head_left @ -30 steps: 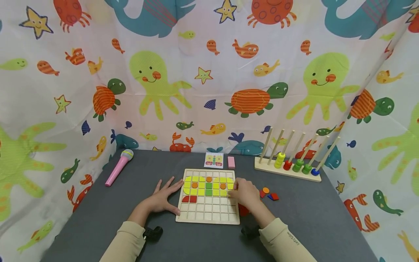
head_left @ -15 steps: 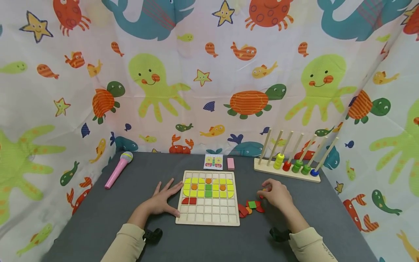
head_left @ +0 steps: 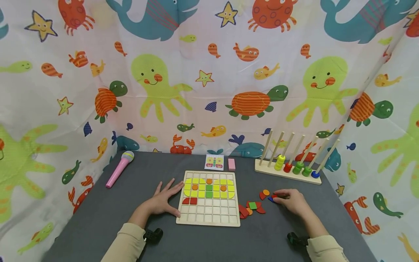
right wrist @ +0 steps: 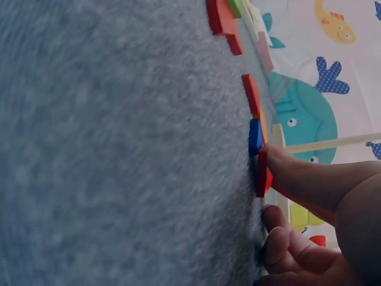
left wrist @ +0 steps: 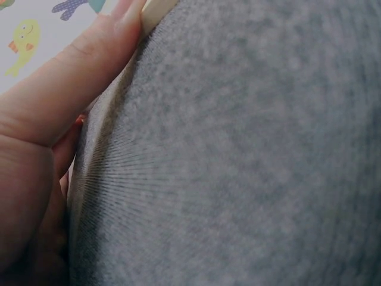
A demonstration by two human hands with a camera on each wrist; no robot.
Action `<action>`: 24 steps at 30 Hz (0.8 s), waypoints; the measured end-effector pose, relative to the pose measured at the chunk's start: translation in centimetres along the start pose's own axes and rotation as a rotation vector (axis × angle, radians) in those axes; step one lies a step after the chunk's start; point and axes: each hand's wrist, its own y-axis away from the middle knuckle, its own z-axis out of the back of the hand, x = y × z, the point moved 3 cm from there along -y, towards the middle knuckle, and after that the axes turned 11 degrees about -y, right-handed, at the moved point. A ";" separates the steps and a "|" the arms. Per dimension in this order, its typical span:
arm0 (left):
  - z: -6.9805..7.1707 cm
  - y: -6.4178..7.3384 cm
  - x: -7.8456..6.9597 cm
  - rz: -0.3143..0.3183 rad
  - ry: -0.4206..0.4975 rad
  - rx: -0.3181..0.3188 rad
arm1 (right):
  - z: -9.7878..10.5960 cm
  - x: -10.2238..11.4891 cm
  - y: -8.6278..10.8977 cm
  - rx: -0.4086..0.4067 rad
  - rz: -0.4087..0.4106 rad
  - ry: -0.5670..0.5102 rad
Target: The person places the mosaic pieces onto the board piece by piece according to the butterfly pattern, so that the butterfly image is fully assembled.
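Observation:
My left hand (head_left: 162, 201) lies with spread fingers against the left side of a wooden grid board (head_left: 209, 210); in the left wrist view its thumb (left wrist: 77, 71) touches the board's edge. Yellow, green and orange tiles fill the upper rows, and two red tiles (head_left: 193, 201) sit at the left of the row below. To the board's right, my right hand (head_left: 294, 202) pinches a red tile (right wrist: 262, 171) on the grey table, its thumb (right wrist: 309, 173) against the tile's face. A blue tile (right wrist: 255, 136) lies right beside that red one.
Loose red, green and orange tiles (head_left: 252, 206) lie right of the board, with a red and an orange tile (head_left: 266, 192) behind them. Farther back are a butterfly pattern card (head_left: 214, 162), a pink block (head_left: 231, 164), a pegged bead counter (head_left: 288, 172) and a pink toy microphone (head_left: 120, 169).
My right hand has moved off the board's right edge, passed over the loose tiles and come to the red tile farther right. My left hand has stayed in place.

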 end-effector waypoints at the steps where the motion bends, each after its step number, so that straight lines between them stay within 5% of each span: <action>1: 0.0 0.0 0.0 0.003 -0.001 0.001 | 0.0 -0.1 0.0 -0.001 0.000 0.001; 8: 0.1 0.0 0.0 0.008 0.005 0.005 | 0.1 0.5 -0.3 -0.028 0.013 -0.041; 14: 0.0 0.0 0.0 0.012 0.006 0.001 | -0.4 4.0 -1.0 -0.032 0.073 -0.064; 24: 0.1 0.0 0.0 0.014 0.008 0.002 | -5.0 10.0 -1.9 0.020 0.095 -0.097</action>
